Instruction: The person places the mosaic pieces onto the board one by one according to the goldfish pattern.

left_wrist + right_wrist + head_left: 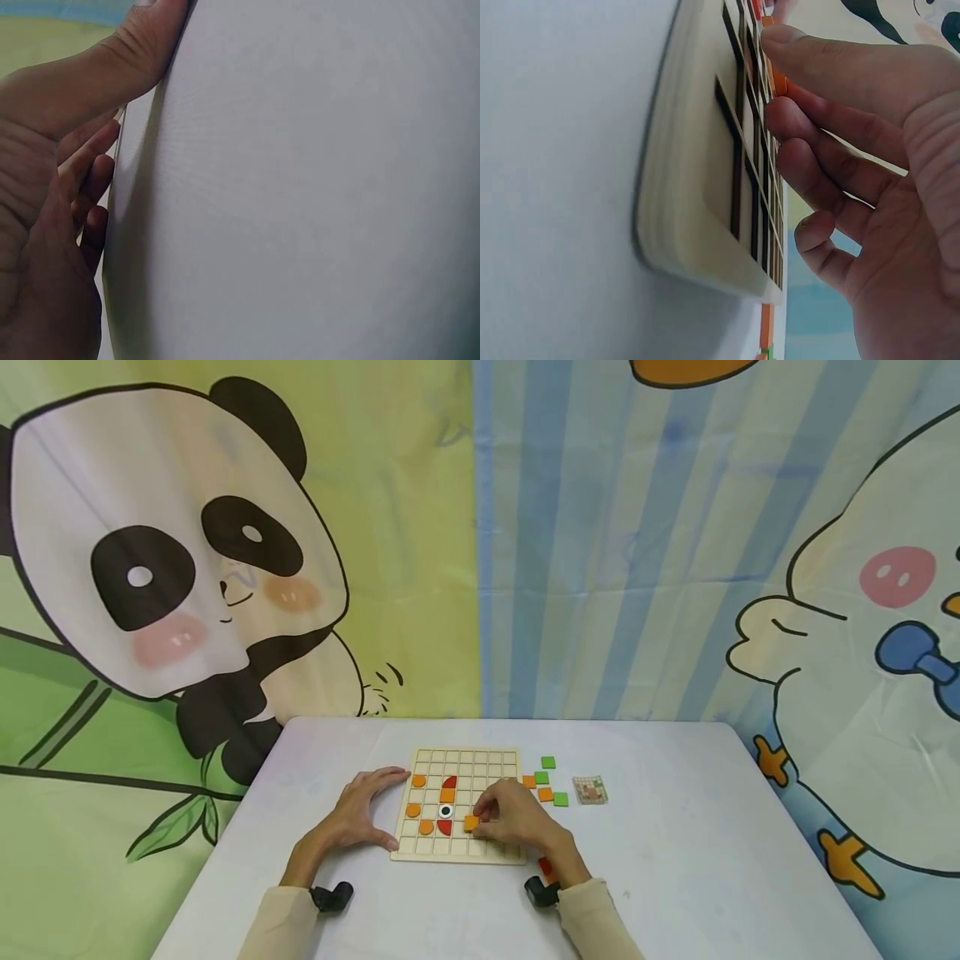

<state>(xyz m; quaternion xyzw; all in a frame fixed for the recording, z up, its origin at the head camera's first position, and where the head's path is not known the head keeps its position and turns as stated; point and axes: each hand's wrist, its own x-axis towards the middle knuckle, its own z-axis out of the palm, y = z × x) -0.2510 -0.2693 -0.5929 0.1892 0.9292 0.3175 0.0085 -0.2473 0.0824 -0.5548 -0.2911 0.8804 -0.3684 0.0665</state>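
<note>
A pale wooden grid board (487, 762) lies on the white table. My right hand (516, 814) pinches an orange square tile (471, 823) between thumb and fingers, low over the board's cells; the right wrist view shows the tile (778, 81) edge-on at the fingertips. With thumb and fingers spread wide, my left hand (358, 810) touches the board's left edge, the thumb by the near corner. On the board, a column holds a red quarter-round piece (450, 782), an orange square (447, 796), a black-and-white eye piece (446, 811) and another red quarter-round (444, 828).
Orange round pieces (418, 781) sit in the board's left cells. Right of the board lie green squares (548, 762) and orange squares (545, 794), then a small patterned card (590, 790). A red piece (545, 865) shows partly behind my right wrist. A printed curtain (420, 568) hangs behind the table.
</note>
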